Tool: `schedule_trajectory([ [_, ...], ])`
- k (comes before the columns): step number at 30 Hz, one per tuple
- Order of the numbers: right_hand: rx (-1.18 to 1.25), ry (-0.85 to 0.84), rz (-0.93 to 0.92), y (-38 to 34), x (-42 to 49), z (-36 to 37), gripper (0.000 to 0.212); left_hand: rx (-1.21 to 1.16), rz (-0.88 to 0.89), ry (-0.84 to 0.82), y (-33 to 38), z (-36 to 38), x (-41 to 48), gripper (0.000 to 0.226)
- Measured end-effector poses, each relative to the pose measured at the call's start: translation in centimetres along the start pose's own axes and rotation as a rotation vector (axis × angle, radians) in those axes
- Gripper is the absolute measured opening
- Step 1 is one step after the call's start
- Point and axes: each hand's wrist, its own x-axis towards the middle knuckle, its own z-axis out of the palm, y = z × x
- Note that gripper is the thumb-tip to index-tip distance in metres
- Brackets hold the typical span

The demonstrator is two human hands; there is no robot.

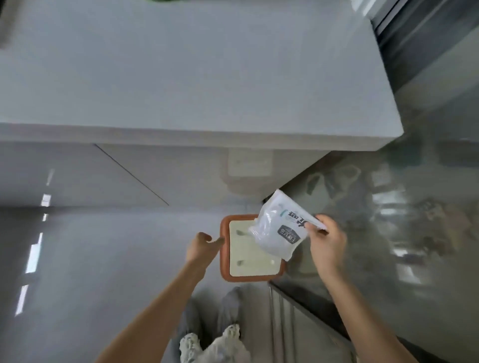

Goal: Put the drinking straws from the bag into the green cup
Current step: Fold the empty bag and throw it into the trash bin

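Although the bag (278, 228) is in hand, the task looks barely begun: no straw is out of it that I can see, and the green cup cannot be made out for certain. A sliver of green (162, 1) at the far top edge of the counter (181, 77) may be it, but it is too cut off to tell.

The right hand (328, 243) pinches the bag by one corner between thumb and fingers, so the bag hangs tilted in the air, in front of the counter and above a bin (224, 259) with an orange rim and a pale lid, which stands on the floor. The left hand (202, 247) is loosely open and holds nothing; its fingertips reach toward the bin's left rim, and whether they touch it I cannot tell.

As for contents, the bag is white plastic with dark print and looks flat and crumpled; what is inside is not visible through it. The bin's lid appears shut, hiding whatever it holds.

Judging from this, nearly everything is left: bring the bag to the cup, open it, take the straws out, and stand them in the cup.
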Motion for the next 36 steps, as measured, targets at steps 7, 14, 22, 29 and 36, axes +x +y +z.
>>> schedule_trajectory([
  [7, 0.186, -0.026, -0.044, 5.8, 5.3, 8.2, 0.015, -0.184, -0.136, -0.053, -2.3, 6.3, 10.3, 0.084],
  [14, 0.072, -0.116, -0.076, 8.1, 8.9, 12.4, 0.014, -0.047, -0.096, -0.099, -4.1, 9.2, 13.6, 0.046],
  [22, -0.431, -0.362, -0.381, 10.1, 9.7, 15.7, 0.015, -0.010, 0.004, -0.167, -5.3, 8.5, 13.7, 0.055],
  [29, -1.123, -0.637, -0.611, 12.8, 9.5, 20.1, 0.039, -0.053, 0.063, -0.218, -6.5, 8.0, 14.5, 0.064],
  [36, -0.888, -0.404, -0.538, 10.1, 8.7, 18.1, 0.024, 0.013, 0.089, -0.209, -5.9, 7.2, 13.3, 0.073],
])
